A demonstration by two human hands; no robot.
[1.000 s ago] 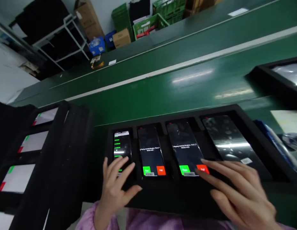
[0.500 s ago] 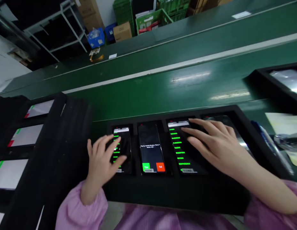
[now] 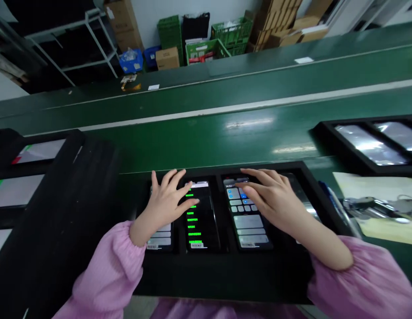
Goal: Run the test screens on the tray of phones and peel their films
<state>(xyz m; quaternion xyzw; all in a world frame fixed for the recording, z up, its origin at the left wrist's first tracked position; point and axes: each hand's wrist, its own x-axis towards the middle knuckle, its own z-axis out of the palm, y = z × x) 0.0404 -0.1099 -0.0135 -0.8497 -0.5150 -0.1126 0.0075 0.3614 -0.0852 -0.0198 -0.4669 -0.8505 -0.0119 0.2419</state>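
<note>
Several smartphones lie in a row in a black tray in front of me. My left hand [image 3: 167, 197] is over the left smartphone [image 3: 162, 243], its fingers spread and its thumb and forefinger reaching over the middle smartphone [image 3: 202, 221]. That middle one shows green text lines on black. Over the third smartphone [image 3: 250, 226], which displays a settings panel, my right hand [image 3: 272, 195] is spread, with fingertips near the top of the screen. I cannot tell whether the fingertips touch the glass. A dark fourth phone [image 3: 297, 190] is partly hidden by my right hand.
Stacked black trays [image 3: 69, 195] with lit phones stand at left. Another black tray [image 3: 358, 166] sits at right, near yellow paper [image 3: 391, 181] with metal tools and a blue pen [image 3: 330, 195]. Behind the green bench [image 3: 179, 133] are green crates [image 3: 209, 51] and cardboard boxes [image 3: 167, 57].
My left hand has moved right toward the middle phone, whose pass/fail screen has become a green list. The left and third phones now show settings panels. The view has shifted.
</note>
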